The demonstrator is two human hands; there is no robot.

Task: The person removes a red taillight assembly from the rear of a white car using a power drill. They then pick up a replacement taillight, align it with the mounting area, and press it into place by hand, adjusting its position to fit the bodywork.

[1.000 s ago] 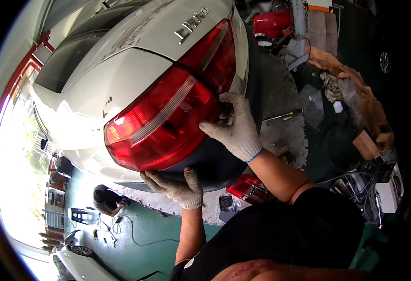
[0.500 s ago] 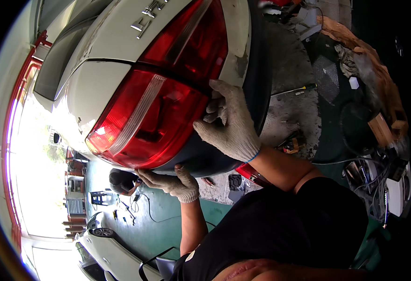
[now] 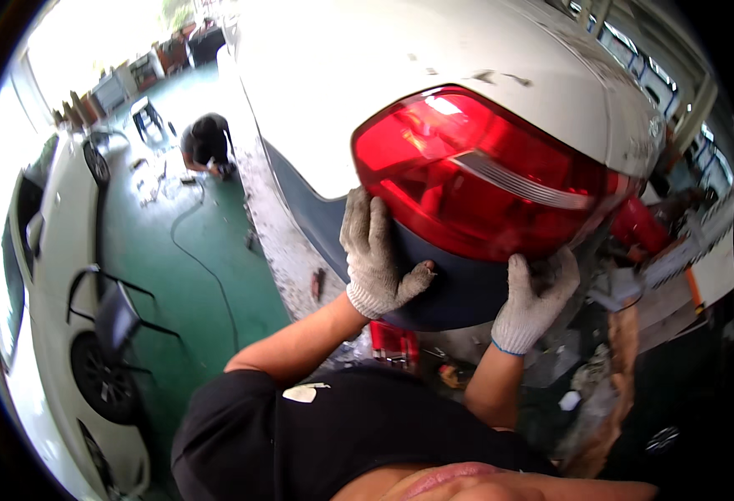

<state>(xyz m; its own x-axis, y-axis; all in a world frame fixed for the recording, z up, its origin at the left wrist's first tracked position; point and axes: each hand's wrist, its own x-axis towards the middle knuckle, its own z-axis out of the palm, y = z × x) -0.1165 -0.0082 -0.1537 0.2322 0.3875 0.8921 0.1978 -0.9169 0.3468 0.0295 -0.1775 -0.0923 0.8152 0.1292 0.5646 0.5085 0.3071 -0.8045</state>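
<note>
A large red tail light (image 3: 459,179) with a clear stripe sits at the corner of a white car (image 3: 325,92), above its dark bumper (image 3: 450,288). In a pale knit glove, my left hand (image 3: 375,259) is open. Its fingers reach up to the lamp's lower left edge, and the bare tip of its thumb is over the bumper. My right hand (image 3: 535,302), gloved as well, has thumb and fingers spread at the lamp's lower right edge. Part of its fingertips is lost against the lamp's far side. Neither hand wraps round anything.
Another person (image 3: 208,144) crouches on the green floor at the far left, near a stool (image 3: 145,117). A black chair (image 3: 116,316) stands beside a second car (image 3: 58,242). A cable (image 3: 208,280) runs across the floor. Below the bumper lies a red part (image 3: 393,344).
The view has turned, so the car's side and the lamp's outer face show more. My right hand has shifted to the lamp's lower edge; my left fingers now lie along its lower left edge.
</note>
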